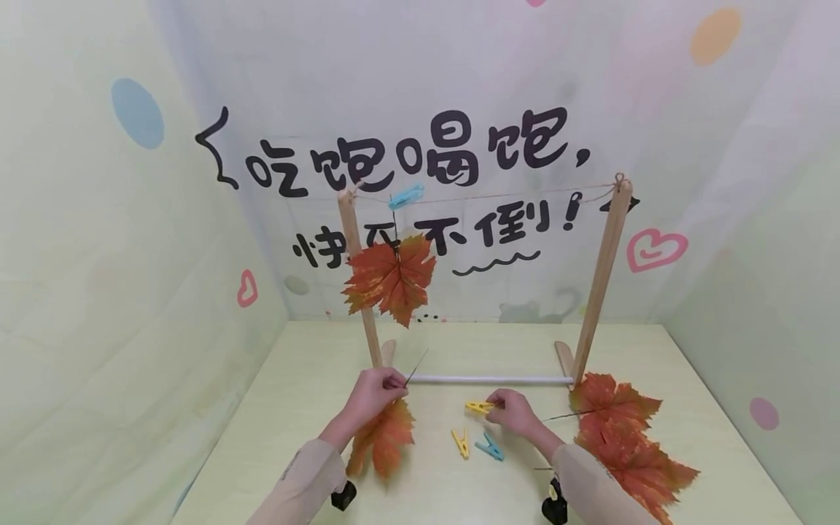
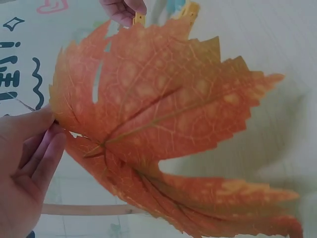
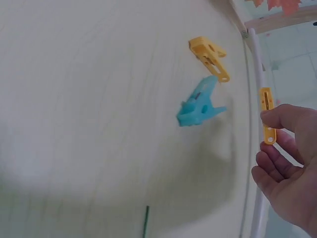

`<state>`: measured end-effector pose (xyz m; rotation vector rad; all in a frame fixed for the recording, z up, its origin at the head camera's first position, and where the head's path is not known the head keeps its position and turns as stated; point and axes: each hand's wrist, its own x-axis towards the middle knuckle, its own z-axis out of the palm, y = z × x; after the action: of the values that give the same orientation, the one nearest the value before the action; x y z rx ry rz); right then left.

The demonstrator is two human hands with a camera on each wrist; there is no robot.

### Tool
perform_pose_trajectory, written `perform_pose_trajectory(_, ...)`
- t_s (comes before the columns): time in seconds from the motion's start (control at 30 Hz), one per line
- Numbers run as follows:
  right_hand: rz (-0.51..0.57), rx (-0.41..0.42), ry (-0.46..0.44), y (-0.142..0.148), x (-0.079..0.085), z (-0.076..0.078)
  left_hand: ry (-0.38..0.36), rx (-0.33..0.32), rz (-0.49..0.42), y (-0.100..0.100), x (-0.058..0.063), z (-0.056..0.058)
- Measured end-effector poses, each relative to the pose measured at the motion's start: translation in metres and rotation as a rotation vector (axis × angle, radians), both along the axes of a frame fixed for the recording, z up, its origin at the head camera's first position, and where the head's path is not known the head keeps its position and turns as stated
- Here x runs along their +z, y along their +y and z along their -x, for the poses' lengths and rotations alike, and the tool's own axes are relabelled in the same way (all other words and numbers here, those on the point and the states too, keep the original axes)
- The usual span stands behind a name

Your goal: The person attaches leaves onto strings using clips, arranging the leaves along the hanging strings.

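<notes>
My left hand (image 1: 377,394) pinches the thin stem of an orange-red artificial maple leaf (image 2: 163,109), whose blade hangs below the fingers in the head view. My right hand (image 1: 515,412) holds a yellow clothespin (image 3: 267,119) between thumb and fingers, above the table. Below it lie a second yellow clothespin (image 1: 461,443) and a blue clothespin (image 1: 489,446). Another maple leaf (image 1: 394,277) hangs by its stem from a string (image 1: 485,198), where a light blue clothespin (image 1: 407,196) grips it.
Two wooden posts (image 1: 607,277) carry the string and are joined low down by a white rod (image 1: 485,379). More maple leaves (image 1: 630,452) lie at the table's right, partly behind my right sleeve. A printed cloth wall (image 1: 459,65) stands behind the table (image 1: 262,437).
</notes>
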<state>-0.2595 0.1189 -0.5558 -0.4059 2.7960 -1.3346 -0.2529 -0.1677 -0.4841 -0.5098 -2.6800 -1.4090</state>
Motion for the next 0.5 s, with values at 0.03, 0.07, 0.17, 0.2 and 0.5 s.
perform_pose_trajectory(0.03, -0.009, 0.021, 0.01, 0.002, 0.003, 0.001, 0.003, 0.008, -0.004, 0.002, 0.002, 0.0)
perform_pose_trajectory(0.07, -0.014, 0.036, 0.01, 0.004, 0.007, 0.002, 0.006, 0.015, -0.008, 0.004, 0.004, 0.0)
perform_pose_trajectory(0.17, -0.019, 0.094, 0.031, 0.01, 0.02, 0.004, 0.021, 0.023, -0.012, 0.009, 0.01, 0.001)
perform_pose_trajectory(0.2, -0.025, 0.113, 0.043, 0.011, 0.025, 0.004, 0.022, 0.021, -0.015, 0.01, 0.012, 0.002)
perform_pose_trajectory(0.5, -0.048, 0.159, 0.149, 0.024, 0.075, 0.008, -0.004, -0.012, -0.013, 0.023, 0.031, 0.006)
